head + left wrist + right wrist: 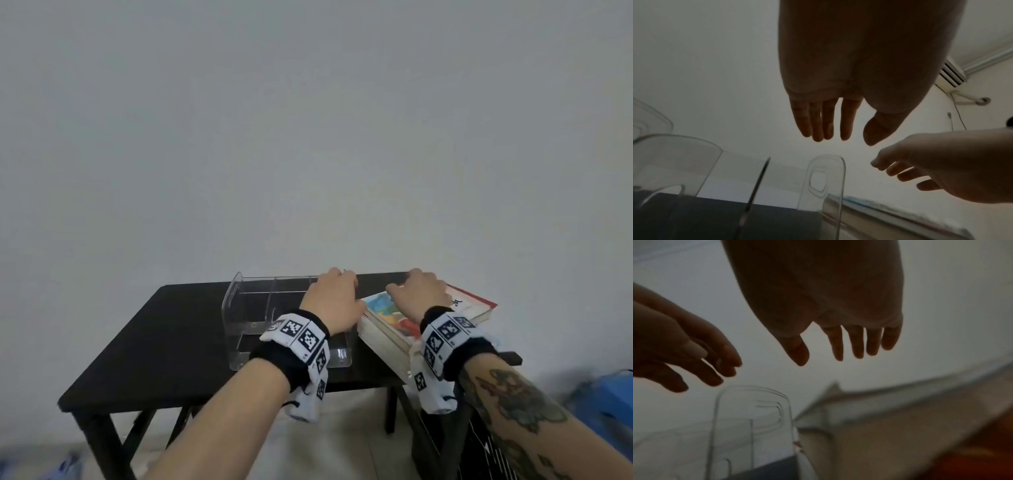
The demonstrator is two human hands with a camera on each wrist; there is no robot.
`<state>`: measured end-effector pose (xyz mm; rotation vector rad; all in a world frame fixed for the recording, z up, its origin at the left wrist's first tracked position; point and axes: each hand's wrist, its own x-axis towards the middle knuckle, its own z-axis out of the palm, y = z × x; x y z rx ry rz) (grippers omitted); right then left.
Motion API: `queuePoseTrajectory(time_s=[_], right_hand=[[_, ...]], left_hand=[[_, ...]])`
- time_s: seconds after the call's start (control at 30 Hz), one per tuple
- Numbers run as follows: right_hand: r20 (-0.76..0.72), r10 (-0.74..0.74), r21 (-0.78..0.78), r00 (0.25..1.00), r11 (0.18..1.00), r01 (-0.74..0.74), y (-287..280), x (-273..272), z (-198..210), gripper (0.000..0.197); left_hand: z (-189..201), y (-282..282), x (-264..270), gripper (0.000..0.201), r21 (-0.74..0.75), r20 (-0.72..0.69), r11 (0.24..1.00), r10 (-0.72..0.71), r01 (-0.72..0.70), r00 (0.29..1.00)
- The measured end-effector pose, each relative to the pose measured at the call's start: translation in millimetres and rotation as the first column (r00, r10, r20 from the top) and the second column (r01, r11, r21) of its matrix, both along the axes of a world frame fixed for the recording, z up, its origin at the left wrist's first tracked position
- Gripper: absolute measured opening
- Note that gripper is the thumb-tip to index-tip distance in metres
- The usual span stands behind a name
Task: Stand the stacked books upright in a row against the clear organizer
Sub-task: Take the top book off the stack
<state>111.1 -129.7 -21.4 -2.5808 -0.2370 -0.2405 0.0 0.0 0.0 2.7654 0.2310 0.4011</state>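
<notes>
I see my left hand [334,299] hanging over the right end of the organizer [260,315], fingers straight and loosely spread, holding nothing; the left wrist view shows the palm and fingers [818,120] in the air above the clear end wall, touching nothing. My right hand [419,293] is above the books [383,325], fingers likewise relaxed and apart, with nothing in its hold; in the right wrist view the fingertips [857,344] hang free above the pale page edges. The books lie flat in a stack at the right end of the table [154,342], just beside the organizer's right wall; whether they touch it I cannot tell. The top book has a colourful cover, and a red-edged one under it sticks out toward the far right corner, skewed against the others. The organizer stands in the middle of the table, its clear dividers upright. Both wrists wear black bands [291,346] with printed square markers. Something blue [609,394] sits low at the right edge, blurred.
</notes>
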Motion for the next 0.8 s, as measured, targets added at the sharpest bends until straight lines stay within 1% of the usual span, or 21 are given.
queuePoseTrajectory(time_s=[0.03,0.07,0.13,0.2,0.27,0.33,0.43,0.53,0.63,0.7,0.77,0.8], right_hand=[[-0.054,-0.046,-0.031,0.997,0.999,0.045,-3,2,-5,0.057],[-0.091,-0.099,-0.073,0.991,0.993,0.093,-7,7,-10,0.065],[-0.156,-0.181,-0.107,0.971,0.98,0.166,-17,15,-23,0.079],[-0.182,-0.22,-0.132,0.958,0.971,0.198,-23,19,-31,0.085],[-0.192,-0.248,-0.134,0.95,0.965,0.225,-29,23,-34,0.092],[-0.235,-0.273,-0.09,0.933,0.962,0.259,-34,28,-36,0.104],[-0.293,-0.33,-0.062,0.897,0.943,0.326,-42,35,-38,0.119],[-0.297,-0.365,-0.027,0.882,0.927,0.375,-48,39,-34,0.123],[-0.327,-0.381,0.02,0.865,0.912,0.41,-52,41,-29,0.135],[-0.354,-0.39,0.062,0.85,0.897,0.438,-59,43,-27,0.139],[-0.367,-0.383,0.11,0.848,0.887,0.448,-67,43,-25,0.134],[-0.367,-0.375,0.156,0.851,0.877,0.454,-72,42,-23,0.127]], left_hand=[[-4,-1,4,0.042,0.024,-0.037,1.0,-0.006,0.007,0.999],[-9,-3,9,0.046,0.05,-0.044,0.999,-0.007,0.009,0.999],[-17,-4,15,0.05,0.093,-0.09,0.996,-0.002,0.011,0.996],[-23,-5,20,0.05,0.12,-0.17,0.993,0.013,0.007,0.985],[-28,-5,24,0.045,0.143,-0.22,0.99,0.012,0.02,0.975],[-32,-5,25,0.039,0.163,-0.213,0.986,0.013,0.022,0.977],[-34,-6,26,0.045,0.185,-0.177,0.983,0.019,0.015,0.984],[-32,-7,26,0.05,0.146,-0.165,0.989,0.023,0.002,0.986],[-33,-7,26,0.05,0.104,-0.154,0.995,0.021,-0.005,0.988],[-33,-8,26,0.051,0.087,-0.151,0.996,0.016,-0.003,0.988],[-34,-7,26,0.054,0.07,-0.144,0.998,0.01,0.0,0.99],[-34,-6,26,0.057,0.059,-0.139,0.998,0.006,0.002,0.99]])
